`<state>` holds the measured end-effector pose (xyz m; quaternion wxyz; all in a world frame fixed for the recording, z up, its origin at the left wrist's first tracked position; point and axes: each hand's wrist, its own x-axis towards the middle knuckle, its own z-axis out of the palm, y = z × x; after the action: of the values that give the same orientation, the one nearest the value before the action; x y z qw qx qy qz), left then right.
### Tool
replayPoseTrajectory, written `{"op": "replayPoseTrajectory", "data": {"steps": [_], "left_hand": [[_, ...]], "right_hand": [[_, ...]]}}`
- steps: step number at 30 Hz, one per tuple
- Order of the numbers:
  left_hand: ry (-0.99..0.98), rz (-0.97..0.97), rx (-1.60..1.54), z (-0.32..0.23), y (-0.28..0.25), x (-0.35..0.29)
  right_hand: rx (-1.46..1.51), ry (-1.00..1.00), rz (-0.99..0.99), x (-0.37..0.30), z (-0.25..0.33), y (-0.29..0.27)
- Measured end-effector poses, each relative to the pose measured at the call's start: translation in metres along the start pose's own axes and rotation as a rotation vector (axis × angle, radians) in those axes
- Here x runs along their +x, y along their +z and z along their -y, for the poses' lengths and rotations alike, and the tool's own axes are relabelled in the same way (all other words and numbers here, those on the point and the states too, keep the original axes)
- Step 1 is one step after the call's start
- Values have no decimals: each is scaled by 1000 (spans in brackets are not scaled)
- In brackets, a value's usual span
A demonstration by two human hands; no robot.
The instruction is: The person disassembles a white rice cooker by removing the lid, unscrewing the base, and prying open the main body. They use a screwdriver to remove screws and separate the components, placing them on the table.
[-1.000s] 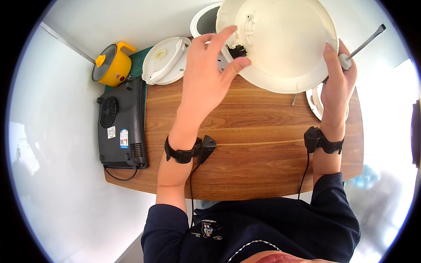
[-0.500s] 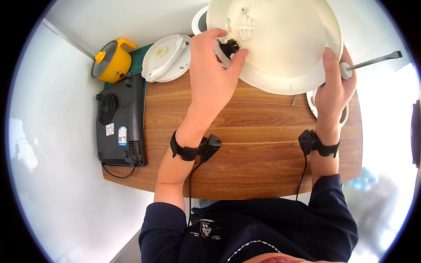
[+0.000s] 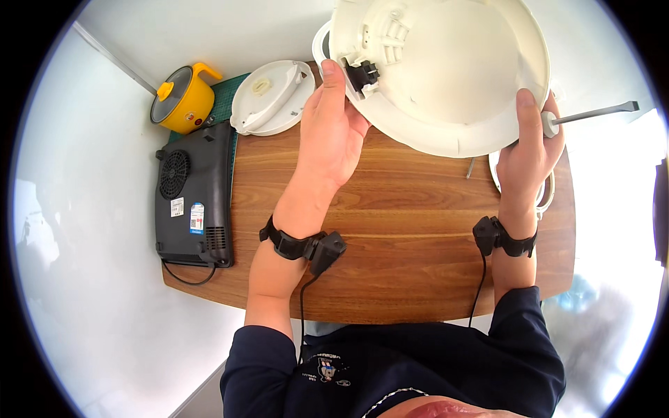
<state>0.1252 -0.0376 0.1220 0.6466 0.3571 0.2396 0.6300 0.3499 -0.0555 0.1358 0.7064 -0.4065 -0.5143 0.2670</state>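
A big round cream plastic appliance housing [image 3: 456,141] is raised above the far side of the table, its hollow inside facing me. My left hand [image 3: 329,129] grips the housing's left rim, thumb up along the edge and fingers curled beneath. Just beside that thumb, a black power socket [image 3: 362,74] with metal prongs sits in the housing wall. On the right rim, my right hand [image 3: 527,150] presses its thumb inside while the other fingers go behind. That same hand also keeps a flat-tipped screwdriver [image 3: 596,113], its shaft pointing right; most of its handle is hidden.
At the left, a black induction cooker [image 3: 191,198] lies underside up, with a yellow pot [image 3: 191,104] behind it on a green mat [image 3: 226,94]. A white lid [image 3: 273,104] rests nearby. Partly under my right hand are a white ring-shaped part [image 3: 548,194] and a thin metal rod [image 3: 470,167].
My left fingers have let go of the black socket, and that hand has shifted down to the housing's rim. The socket now sits flatter against the wall. The right hand keeps its grip.
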Motion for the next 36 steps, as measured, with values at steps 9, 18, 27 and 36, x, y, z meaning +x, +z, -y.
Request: {"op": "replayPoseTrajectory", "data": {"steps": [9, 18, 27, 36], "left_hand": [[69, 91, -140, -2, -6, 1], [91, 17, -111, 4, -7, 0], [226, -67, -46, 7, -15, 2], [236, -127, -19, 12, -19, 3]], "right_hand": [[112, 69, -19, -2, 3, 7], [4, -27, 25, -5, -10, 10], [-126, -184, 94, -20, -13, 18], [-138, -236, 98, -27, -14, 20]]}}
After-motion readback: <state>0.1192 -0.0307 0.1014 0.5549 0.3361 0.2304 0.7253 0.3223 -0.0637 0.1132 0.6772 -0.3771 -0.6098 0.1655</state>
